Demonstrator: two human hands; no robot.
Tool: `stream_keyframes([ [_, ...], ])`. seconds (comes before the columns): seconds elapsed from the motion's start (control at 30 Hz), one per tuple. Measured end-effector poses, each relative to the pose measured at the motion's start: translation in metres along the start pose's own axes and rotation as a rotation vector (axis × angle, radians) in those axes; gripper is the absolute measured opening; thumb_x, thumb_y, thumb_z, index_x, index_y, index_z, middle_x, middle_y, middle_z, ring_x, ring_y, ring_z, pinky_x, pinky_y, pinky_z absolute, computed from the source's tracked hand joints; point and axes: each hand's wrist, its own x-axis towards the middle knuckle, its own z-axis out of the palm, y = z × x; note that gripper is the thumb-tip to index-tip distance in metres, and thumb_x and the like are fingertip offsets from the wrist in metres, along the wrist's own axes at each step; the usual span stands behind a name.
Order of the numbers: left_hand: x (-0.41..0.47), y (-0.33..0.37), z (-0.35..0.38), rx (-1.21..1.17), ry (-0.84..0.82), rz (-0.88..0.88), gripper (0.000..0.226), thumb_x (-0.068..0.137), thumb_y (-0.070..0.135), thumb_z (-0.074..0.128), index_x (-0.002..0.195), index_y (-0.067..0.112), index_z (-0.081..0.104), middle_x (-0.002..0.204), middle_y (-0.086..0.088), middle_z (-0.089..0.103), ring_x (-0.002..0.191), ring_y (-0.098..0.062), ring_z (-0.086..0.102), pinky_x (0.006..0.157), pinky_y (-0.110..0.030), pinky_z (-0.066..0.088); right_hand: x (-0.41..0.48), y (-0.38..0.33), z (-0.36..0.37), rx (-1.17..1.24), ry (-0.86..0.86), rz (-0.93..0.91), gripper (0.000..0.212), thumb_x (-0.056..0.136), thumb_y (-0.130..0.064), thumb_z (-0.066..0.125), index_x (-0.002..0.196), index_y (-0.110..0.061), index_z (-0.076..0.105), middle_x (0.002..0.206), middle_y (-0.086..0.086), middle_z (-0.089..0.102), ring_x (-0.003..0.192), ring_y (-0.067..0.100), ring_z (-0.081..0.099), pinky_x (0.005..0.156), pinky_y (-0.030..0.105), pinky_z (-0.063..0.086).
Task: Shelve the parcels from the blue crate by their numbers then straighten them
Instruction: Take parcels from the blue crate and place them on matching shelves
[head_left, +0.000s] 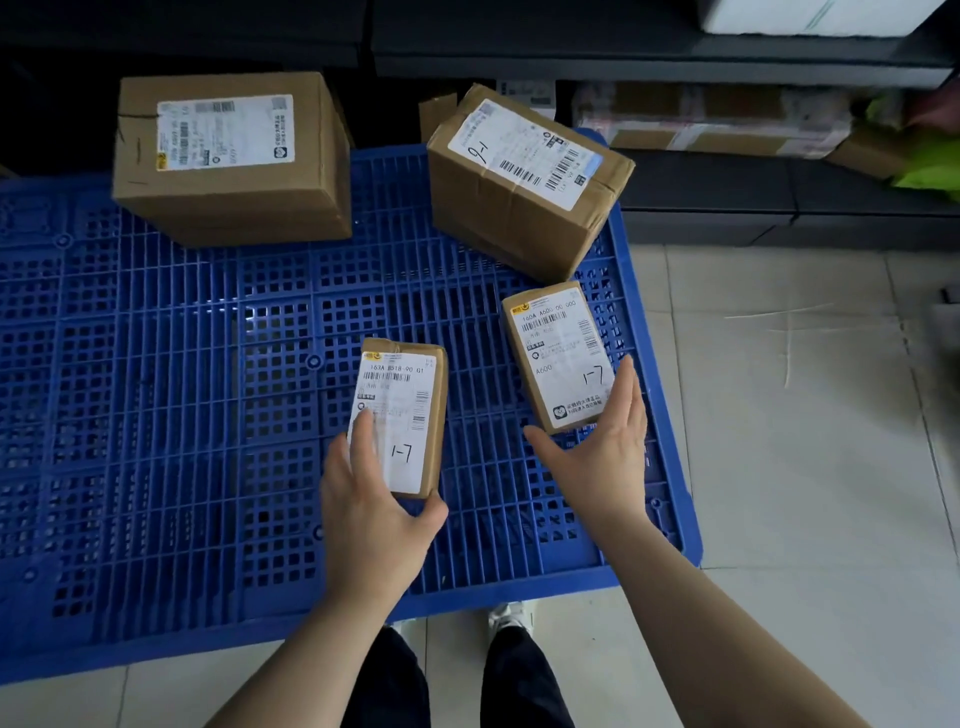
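The blue crate (182, 415) lies on the floor and holds several brown parcels. My left hand (374, 514) grips a small parcel marked 1-7 (410, 395) at its near end, with a finger across the label and the thumb under the corner. A second small parcel marked 1-7 (558, 353) lies to the right. My right hand (597, 457) brackets its near end, fingers straight along the right edge and thumb spread wide. At the back right a tilted box marked 1-6 (519, 182) leans on the crate's rim. A large box (228, 156) stands at the back left.
A dark low shelf (727, 208) runs behind the crate, with wrapped parcels (717, 119) and a bright green bag (930, 161) on it. A white box (810, 15) sits on the shelf above. Pale floor tiles (805, 441) lie to the right.
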Motion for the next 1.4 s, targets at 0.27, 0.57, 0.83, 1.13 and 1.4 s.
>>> stream_keyframes([
  [0.27, -0.007, 0.018, -0.028, -0.069, 0.093, -0.008, 0.105, 0.062, 0.027, 0.084, 0.145, 0.026, 0.019, 0.142, -0.006, 0.035, 0.128, -0.025, 0.038, 0.098, -0.044, 0.041, -0.006, -0.028, -0.015, -0.001, -0.033, -0.080, 0.107, 0.071, -0.041, 0.075, 0.146, -0.040, 0.000, 0.136, -0.002, 0.036, 0.121, 0.015, 0.038, 0.085, 0.038, 0.048],
  [0.57, -0.032, 0.051, -0.134, -0.064, 0.292, -0.039, 0.097, 0.062, 0.032, 0.084, 0.141, 0.016, 0.029, 0.136, -0.005, 0.040, 0.124, -0.026, 0.040, 0.099, -0.047, 0.043, -0.044, -0.117, -0.074, 0.034, -0.098, -0.288, 0.088, 0.068, -0.052, 0.073, 0.140, -0.036, 0.025, 0.133, -0.012, 0.039, 0.119, 0.010, 0.044, 0.086, 0.037, 0.052],
  [0.83, -0.087, 0.053, -0.252, -0.096, 0.540, -0.162, 0.098, 0.063, 0.039, 0.082, 0.142, 0.019, 0.028, 0.137, -0.002, 0.038, 0.122, -0.023, 0.040, 0.094, -0.046, 0.045, -0.101, -0.236, -0.109, 0.042, -0.178, -0.574, 0.086, 0.069, -0.052, 0.073, 0.141, -0.029, 0.031, 0.133, -0.011, 0.039, 0.121, 0.008, 0.042, 0.088, 0.032, 0.050],
  [1.13, -0.180, -0.011, -0.375, -0.132, 0.796, -0.339, 0.099, 0.062, 0.036, 0.083, 0.142, 0.017, 0.029, 0.136, -0.001, 0.039, 0.122, -0.019, 0.038, 0.093, -0.040, 0.044, -0.217, -0.358, -0.090, 0.012, -0.329, -0.883, 0.089, 0.068, -0.055, 0.072, 0.141, -0.031, 0.028, 0.130, -0.015, 0.041, 0.119, 0.003, 0.039, 0.087, 0.020, 0.042],
  [1.4, -0.284, -0.116, -0.475, -0.096, 0.939, -0.507, 0.102, 0.062, 0.040, 0.081, 0.145, 0.021, 0.025, 0.141, -0.002, 0.034, 0.125, -0.020, 0.038, 0.097, -0.036, 0.041, -0.363, -0.445, -0.029, 0.084, -0.461, -1.052, 0.093, 0.065, -0.054, 0.075, 0.142, -0.032, 0.027, 0.131, -0.015, 0.041, 0.122, 0.003, 0.039, 0.093, 0.028, 0.045],
])
